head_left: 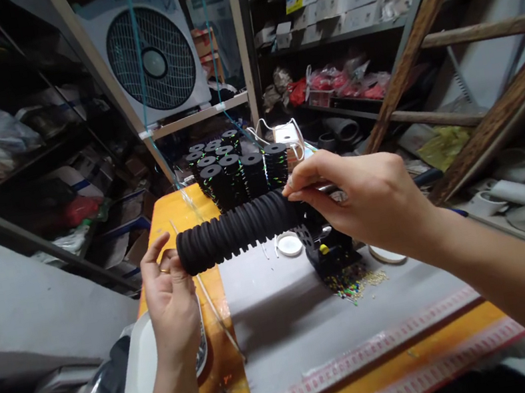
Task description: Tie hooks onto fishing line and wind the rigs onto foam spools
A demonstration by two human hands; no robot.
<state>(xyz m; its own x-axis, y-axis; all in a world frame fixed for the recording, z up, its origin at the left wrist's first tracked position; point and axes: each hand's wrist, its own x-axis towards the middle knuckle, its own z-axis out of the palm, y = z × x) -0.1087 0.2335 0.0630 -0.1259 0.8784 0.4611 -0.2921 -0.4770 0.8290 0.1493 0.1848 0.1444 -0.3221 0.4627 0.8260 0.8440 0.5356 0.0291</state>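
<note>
A long black ribbed roll [235, 232], like a stack of foam discs, lies nearly level across the middle of the view. At its left end is my left hand [174, 300], its thumb and fingers closed against the end face and a ring on one finger. My right hand [364, 195] pinches thumb to fingertips at the roll's right end; whatever is between the fingertips is too small to make out. Beneath that hand stands a black holder [334, 255] with a yellow knob, partly hidden. Small coloured beads or pins [354, 285] lie scattered at its foot.
A grey board [289, 347] with a ruler strip covers the orange table [211, 341]. Several black disc stacks [232, 168] stand behind the roll. A white tray [140, 367] is at left, a small white dish [289, 244] on the board. A box fan [152, 60] and wooden ladder [418, 40] stand beyond.
</note>
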